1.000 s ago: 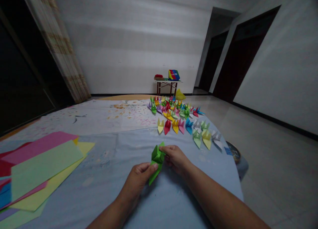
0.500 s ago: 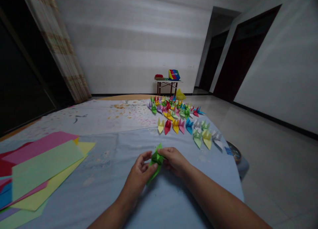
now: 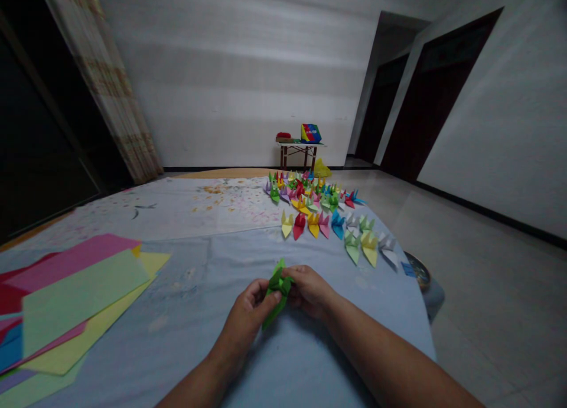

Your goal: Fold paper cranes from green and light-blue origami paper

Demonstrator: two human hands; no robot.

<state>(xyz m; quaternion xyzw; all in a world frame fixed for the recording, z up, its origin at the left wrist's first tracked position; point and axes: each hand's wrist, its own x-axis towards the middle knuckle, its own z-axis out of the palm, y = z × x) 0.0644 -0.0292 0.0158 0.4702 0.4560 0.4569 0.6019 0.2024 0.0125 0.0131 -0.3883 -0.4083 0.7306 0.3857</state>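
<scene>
We see a blue cloth [image 3: 212, 266] spread out. On its left edge lie flat coloured sheets [image 3: 75, 296], with pink, pale green and yellow on top. On its far right part stand rows of small folded figures [image 3: 319, 210] in many colours. Beyond its far edge stands a small table [image 3: 297, 151] bearing a bright box [image 3: 310, 133]. A curtain [image 3: 106, 83] hangs beyond its far left.

Dim room, pale walls [image 3: 248, 71], tiled floor [image 3: 487, 266], dark doorways [image 3: 425, 107], small table [image 3: 297, 151] (far wall), curtain [image 3: 106, 83].

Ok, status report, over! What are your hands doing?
Hands: left hand and right hand both pinching green folded paper. Over blue cloth. Paper figures beyond, coloured sheets left, none in the way.
</scene>
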